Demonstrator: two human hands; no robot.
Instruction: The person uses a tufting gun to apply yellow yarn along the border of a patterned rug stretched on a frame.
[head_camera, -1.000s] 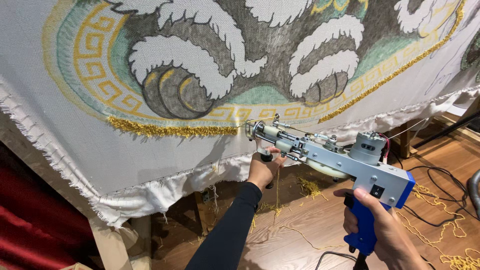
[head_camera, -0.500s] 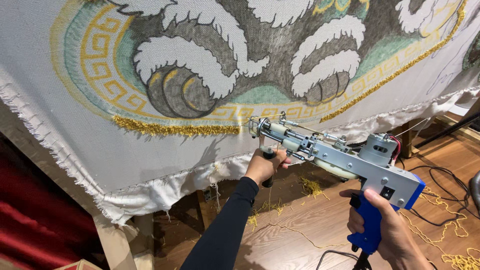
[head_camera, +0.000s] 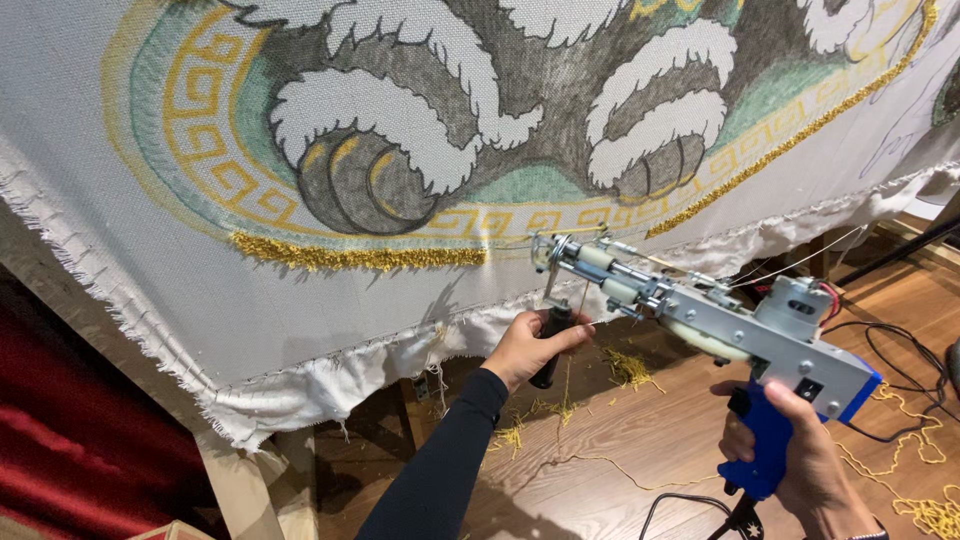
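tufting gun held against the stretched cloth

we see a tufting gun (head_camera: 700, 325), grey metal with a blue body, held in both hands and pointed at a stretched backing cloth (head_camera: 200, 300). our left hand (head_camera: 530, 345) is wrapped fully round the gun's black front handle (head_camera: 550, 345), fingers closed on it, sleeve dark to the wrist. our right hand (head_camera: 800, 465) is closed round the blue rear grip (head_camera: 765, 450), with the index finger lying up along the side of the blue body. the gun's needle end (head_camera: 545, 250) sits at the cloth, just right of a strip of gold tufted yarn (head_camera: 360, 257) that follows the lower edge of a gold key-pattern border; whether the needle is in the fabric we cannot tell. a second gold strip (head_camera: 790, 140) runs up to the right. the cloth bears a drawn design in grey, white and green. below, on the wooden floor (head_camera: 620, 440), lie loose yellow yarn scraps (head_camera: 625, 368) and a black cable (head_camera: 900, 380).
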